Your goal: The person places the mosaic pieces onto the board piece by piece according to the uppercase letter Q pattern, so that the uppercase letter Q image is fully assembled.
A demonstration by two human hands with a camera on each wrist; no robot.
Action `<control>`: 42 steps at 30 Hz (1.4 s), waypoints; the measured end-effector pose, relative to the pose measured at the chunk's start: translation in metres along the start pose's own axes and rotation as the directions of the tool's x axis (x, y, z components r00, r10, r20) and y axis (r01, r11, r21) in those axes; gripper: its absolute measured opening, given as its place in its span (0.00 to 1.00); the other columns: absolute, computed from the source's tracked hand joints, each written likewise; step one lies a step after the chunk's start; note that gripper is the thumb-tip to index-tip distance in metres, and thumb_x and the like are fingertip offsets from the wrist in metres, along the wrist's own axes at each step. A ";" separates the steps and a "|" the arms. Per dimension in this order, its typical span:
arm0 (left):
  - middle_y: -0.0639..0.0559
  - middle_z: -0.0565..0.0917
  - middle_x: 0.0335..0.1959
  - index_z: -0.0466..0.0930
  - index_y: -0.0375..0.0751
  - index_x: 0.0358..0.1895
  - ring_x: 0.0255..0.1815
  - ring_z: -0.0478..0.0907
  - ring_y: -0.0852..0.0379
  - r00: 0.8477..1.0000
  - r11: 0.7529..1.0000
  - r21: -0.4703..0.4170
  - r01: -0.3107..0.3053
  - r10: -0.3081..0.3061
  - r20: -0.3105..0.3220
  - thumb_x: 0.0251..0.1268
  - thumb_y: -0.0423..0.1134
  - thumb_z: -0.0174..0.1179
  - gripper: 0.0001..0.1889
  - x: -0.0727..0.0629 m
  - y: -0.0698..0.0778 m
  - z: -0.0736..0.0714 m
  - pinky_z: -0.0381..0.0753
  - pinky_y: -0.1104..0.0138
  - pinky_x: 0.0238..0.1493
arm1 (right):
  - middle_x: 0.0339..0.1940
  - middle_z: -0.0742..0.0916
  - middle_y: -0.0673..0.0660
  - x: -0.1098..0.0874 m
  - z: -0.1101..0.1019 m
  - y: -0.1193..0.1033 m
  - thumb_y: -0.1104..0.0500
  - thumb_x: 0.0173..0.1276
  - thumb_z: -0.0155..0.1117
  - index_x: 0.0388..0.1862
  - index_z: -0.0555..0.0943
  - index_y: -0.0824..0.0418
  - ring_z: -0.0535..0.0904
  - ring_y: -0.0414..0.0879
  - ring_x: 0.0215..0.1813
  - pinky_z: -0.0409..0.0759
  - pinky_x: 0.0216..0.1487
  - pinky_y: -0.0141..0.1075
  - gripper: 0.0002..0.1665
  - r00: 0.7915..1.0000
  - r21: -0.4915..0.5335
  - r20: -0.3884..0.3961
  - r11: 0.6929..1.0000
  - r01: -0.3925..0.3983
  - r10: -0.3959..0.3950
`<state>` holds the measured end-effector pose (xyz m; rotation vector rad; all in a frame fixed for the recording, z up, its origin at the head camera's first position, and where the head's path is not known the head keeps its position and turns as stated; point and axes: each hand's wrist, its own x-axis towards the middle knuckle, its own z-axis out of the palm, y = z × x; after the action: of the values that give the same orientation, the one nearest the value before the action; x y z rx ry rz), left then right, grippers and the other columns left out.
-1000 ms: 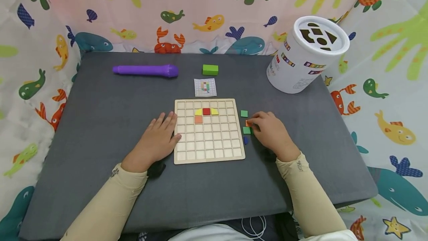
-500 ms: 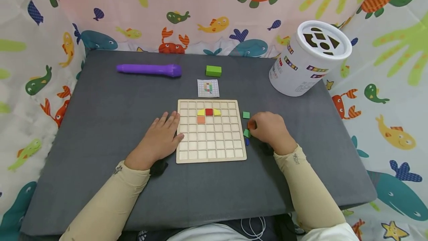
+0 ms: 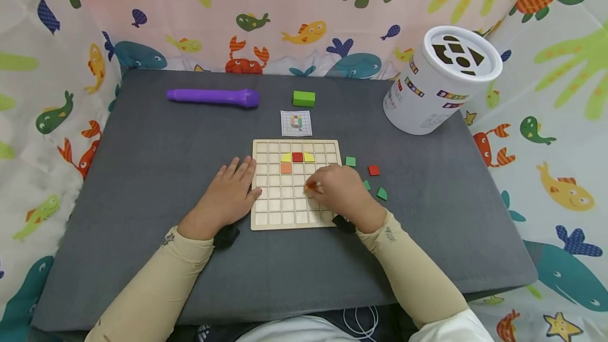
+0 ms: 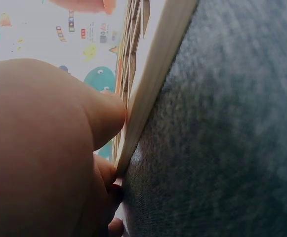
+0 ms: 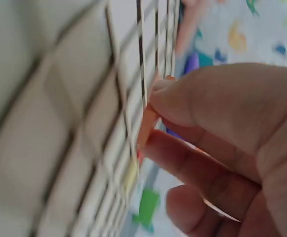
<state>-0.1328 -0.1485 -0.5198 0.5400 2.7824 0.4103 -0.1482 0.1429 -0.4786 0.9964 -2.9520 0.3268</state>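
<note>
Here's the right hand [image 3: 344, 189] out over the middle of the pale wooden grid board [image 3: 275, 208], thumb and fingertips pinching a flat orange square [image 5: 147, 126]; whether that tile touches the board, I can't tell. Over on the left, the left hand [image 3: 223, 199] lies with fingers extended along the board's left edge, thumb across the rim.

And the score? Four tiles already sit in cells toward the far side: a red square [image 3: 297, 157] between a left yellow tile [image 3: 286, 158] and a right yellow tile [image 3: 309, 158], with a second orange square [image 3: 286, 168] just nearer than the left one. The building looks well short of finished. Loose to the right lie a green square [image 3: 350, 161], another red square [image 3: 373, 170], a partly hidden green piece [image 3: 366, 186] and a green round-edged piece [image 3: 382, 193], presumably yet to place. Beyond the far edge, a small white card [image 3: 296, 123] shows a coloured grid pattern, too small to read exactly.
</note>
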 end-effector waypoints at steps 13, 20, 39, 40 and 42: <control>0.38 0.49 0.88 0.46 0.34 0.87 0.87 0.42 0.35 1.000 1.000 0.022 0.010 -0.010 -0.002 0.88 0.54 0.50 0.40 -0.001 0.001 -0.003 0.44 0.41 0.83 | 0.39 0.91 0.46 0.049 0.022 -0.028 0.56 0.69 0.79 0.41 0.95 0.50 0.87 0.44 0.42 0.87 0.43 0.39 0.04 0.995 -0.074 0.071 0.994 0.077 -0.071; 0.38 0.49 0.88 0.46 0.34 0.87 0.87 0.42 0.35 1.000 1.000 0.027 -0.002 0.002 -0.010 0.88 0.53 0.49 0.40 0.004 0.002 0.000 0.44 0.41 0.83 | 0.46 0.91 0.49 0.044 0.018 -0.022 0.54 0.70 0.80 0.48 0.95 0.51 0.87 0.44 0.45 0.87 0.48 0.38 0.09 0.994 -0.023 0.089 0.998 0.066 -0.064; 0.38 0.44 0.88 0.41 0.34 0.88 0.87 0.37 0.35 0.999 1.000 0.022 0.020 -0.021 0.039 0.88 0.54 0.47 0.41 0.002 0.002 -0.001 0.40 0.40 0.83 | 0.64 0.85 0.61 -0.048 -0.029 0.086 0.57 0.81 0.66 0.69 0.85 0.60 0.81 0.60 0.64 0.81 0.60 0.59 0.21 0.939 0.138 0.116 0.931 -0.338 0.324; 0.38 0.44 0.88 0.41 0.33 0.87 0.87 0.37 0.34 0.999 1.000 0.024 0.020 -0.021 0.039 0.89 0.53 0.47 0.41 0.002 0.001 0.000 0.40 0.40 0.83 | 0.64 0.85 0.61 -0.052 -0.030 0.093 0.58 0.81 0.66 0.69 0.85 0.60 0.81 0.60 0.65 0.81 0.61 0.60 0.21 0.933 0.133 0.116 0.926 -0.354 0.340; 0.37 0.45 0.88 0.42 0.33 0.87 0.87 0.38 0.34 0.999 0.999 0.028 0.019 -0.020 0.036 0.89 0.53 0.47 0.41 0.002 0.000 0.001 0.40 0.40 0.83 | 0.64 0.85 0.62 -0.058 -0.032 0.106 0.59 0.80 0.66 0.68 0.85 0.62 0.80 0.61 0.65 0.79 0.63 0.61 0.21 0.923 0.118 0.120 0.918 -0.379 0.365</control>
<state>-0.1343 -0.1469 -0.5213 0.5215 2.7604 0.3545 -0.1673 0.2658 -0.4720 0.4556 -3.2358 0.5080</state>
